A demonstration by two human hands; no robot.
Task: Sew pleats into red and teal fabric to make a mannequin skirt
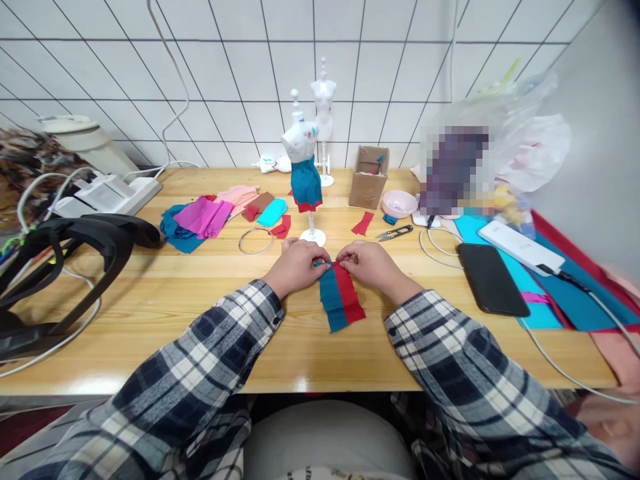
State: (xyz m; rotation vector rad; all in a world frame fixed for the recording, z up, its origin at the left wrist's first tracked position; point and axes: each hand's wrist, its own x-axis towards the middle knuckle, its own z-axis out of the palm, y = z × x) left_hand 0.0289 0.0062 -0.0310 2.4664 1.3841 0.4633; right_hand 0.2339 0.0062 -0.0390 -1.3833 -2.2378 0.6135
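Observation:
A small teal and red fabric piece (pixel 341 300) lies on the wooden table in front of me, its two colours side by side in long strips. At its far edge my left hand (pixel 303 265) pinches the teal side. Close beside it, my right hand (pixel 369 263) pinches the red side. The fingertips hide whatever is between them at that edge. Just beyond my hands stands a white mini dress form (pixel 301 137) on a round base, wrapped in teal cloth with a red hem.
Behind it is a second white dress form (pixel 324 100). Fabric scraps (pixel 205 217) and a metal ring (pixel 256 241) lie left. Thread snips (pixel 395 233), a pink bowl (pixel 399 203), a cardboard box (pixel 369 177) and a phone (pixel 493 279) sit right. A black headset-like frame (pixel 75 267) is far left.

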